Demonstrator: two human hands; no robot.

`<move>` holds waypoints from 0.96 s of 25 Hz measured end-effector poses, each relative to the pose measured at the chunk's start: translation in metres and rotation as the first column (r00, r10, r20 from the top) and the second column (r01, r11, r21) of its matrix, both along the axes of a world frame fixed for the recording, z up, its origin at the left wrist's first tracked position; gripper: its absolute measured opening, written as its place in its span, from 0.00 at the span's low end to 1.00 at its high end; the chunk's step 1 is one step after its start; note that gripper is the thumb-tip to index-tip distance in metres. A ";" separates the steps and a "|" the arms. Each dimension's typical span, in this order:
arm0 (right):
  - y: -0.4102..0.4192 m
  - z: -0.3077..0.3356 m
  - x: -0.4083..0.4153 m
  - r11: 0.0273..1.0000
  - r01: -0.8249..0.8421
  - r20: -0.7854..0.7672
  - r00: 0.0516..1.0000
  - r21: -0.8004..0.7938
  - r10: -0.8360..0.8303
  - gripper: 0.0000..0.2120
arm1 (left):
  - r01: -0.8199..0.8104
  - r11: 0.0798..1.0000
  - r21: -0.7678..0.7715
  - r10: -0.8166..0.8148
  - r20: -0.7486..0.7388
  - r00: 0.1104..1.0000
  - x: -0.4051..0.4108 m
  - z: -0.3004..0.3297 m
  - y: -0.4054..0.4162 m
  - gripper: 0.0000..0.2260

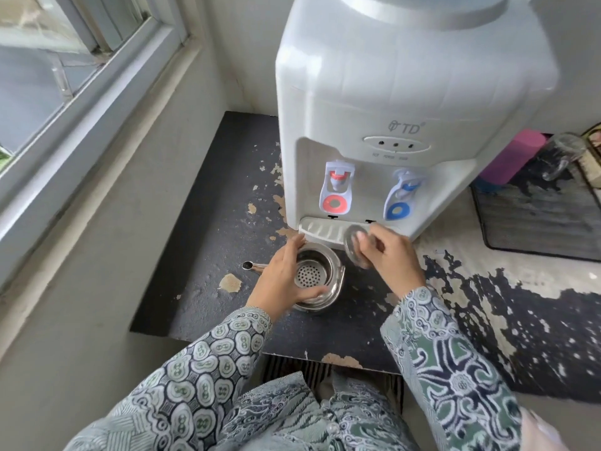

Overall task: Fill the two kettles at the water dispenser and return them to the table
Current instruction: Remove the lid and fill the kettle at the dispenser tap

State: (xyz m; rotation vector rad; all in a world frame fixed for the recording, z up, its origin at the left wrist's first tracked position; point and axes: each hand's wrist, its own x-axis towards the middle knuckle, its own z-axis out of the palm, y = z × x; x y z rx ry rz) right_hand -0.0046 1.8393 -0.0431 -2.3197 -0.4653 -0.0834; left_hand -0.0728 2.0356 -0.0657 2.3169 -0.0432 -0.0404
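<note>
Looking down from the head camera, one steel kettle (317, 281) is in view, standing on the dark, peeling worktop (211, 222) just in front of the water dispenser (390, 125), below and slightly left of its drip tray (322, 231). Its top is open, showing a perforated strainer (309, 275) inside, and its thin spout (252, 265) points left. The left hand (279, 281) wraps the kettle's rim, fingers (294, 247) spread wide around the far side and the thumb across the near edge. The right hand (388, 255) holds one round lid (354, 245), tilted on edge, pinched between closed fingers just right of the kettle and in front of the tray. Two taps sit on the dispenser: one red tap (336, 187) on the left, one blue tap (403, 195) on the right; neither is directly above the kettle. Both sleeves are patterned green and white. To the right lie a dark mat (536, 219), a pink block (510, 157) and one clear glass jug (562, 157). A window (65, 60) runs along the left wall.
</note>
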 end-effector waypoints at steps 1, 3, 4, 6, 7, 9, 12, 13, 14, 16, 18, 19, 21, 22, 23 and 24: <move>-0.010 -0.009 -0.006 0.996 0.044 -0.047 0.998 -0.080 -0.048 0.16 | -0.002 1.000 -0.007 0.002 -0.003 1.000 0.000 -0.001 0.000 0.44; -0.022 -0.032 -0.019 0.959 0.084 -0.119 0.986 -0.271 -0.120 0.14 | -0.007 1.000 -0.015 0.007 0.001 1.000 -0.001 -0.004 0.002 0.43; -0.025 -0.042 -0.025 0.932 0.095 -0.124 0.981 -0.350 -0.147 0.12 | -0.006 1.000 -0.022 0.006 0.005 1.000 -0.001 -0.005 0.001 0.43; -0.027 -0.057 -0.035 0.880 0.117 -0.106 0.977 -0.460 -0.185 0.11 | -0.010 0.999 -0.032 0.010 0.014 1.000 -0.002 -0.005 0.001 0.42; -0.026 -0.062 -0.038 0.861 0.127 -0.098 0.975 -0.492 -0.200 0.10 | -0.011 0.999 -0.035 0.012 0.016 1.000 -0.002 -0.005 0.001 0.42; -0.024 -0.066 -0.043 0.853 0.152 -0.115 0.964 -0.499 -0.239 0.10 | -0.011 0.999 -0.045 0.012 0.010 1.000 -0.002 -0.004 0.001 0.42; -0.016 -0.056 -0.044 0.928 0.253 -0.187 0.932 -0.273 -0.309 0.10 | -0.003 0.998 -0.058 0.003 0.008 1.000 -0.002 -0.001 0.000 0.41; -0.010 -0.050 -0.044 0.946 0.299 -0.210 0.924 -0.124 -0.319 0.09 | 0.004 0.998 -0.067 -0.003 0.016 1.000 -0.001 0.000 0.001 0.40; -0.003 -0.044 -0.044 0.948 0.319 -0.237 0.922 0.016 -0.306 0.08 | 0.013 0.997 -0.076 -0.011 0.027 1.000 -0.002 0.001 0.002 0.39; 0.014 -0.035 -0.047 0.954 0.267 -0.314 0.925 0.138 -0.213 0.09 | 0.039 0.998 -0.048 -0.035 0.078 0.996 -0.004 0.000 0.010 0.38; 0.028 -0.033 -0.053 0.961 0.209 -0.428 0.896 0.183 -0.113 0.12 | 0.067 0.992 0.104 -0.078 0.097 0.992 -0.010 -0.004 0.021 0.43; 0.032 -0.033 -0.055 0.951 0.217 -0.479 0.873 0.220 -0.089 0.13 | 0.093 0.971 0.220 -0.111 0.075 0.991 -0.014 -0.005 0.025 0.47; 0.038 -0.035 -0.061 0.925 0.254 -0.535 0.842 0.282 -0.069 0.16 | 0.140 0.892 0.430 -0.154 -0.002 0.988 -0.020 -0.009 0.029 0.54; 0.040 -0.036 -0.063 0.916 0.268 -0.547 0.835 0.300 -0.066 0.18 | 0.146 0.863 0.483 -0.148 -0.033 0.988 -0.020 -0.011 0.029 0.55; 0.043 -0.037 -0.064 0.905 0.285 -0.555 0.829 0.315 -0.068 0.20 | 0.141 0.855 0.500 -0.131 -0.056 0.990 -0.019 -0.012 0.027 0.56; 0.046 -0.038 -0.066 0.895 0.302 -0.562 0.824 0.327 -0.073 0.20 | 0.131 0.863 0.487 -0.109 -0.072 0.991 -0.018 -0.012 0.026 0.56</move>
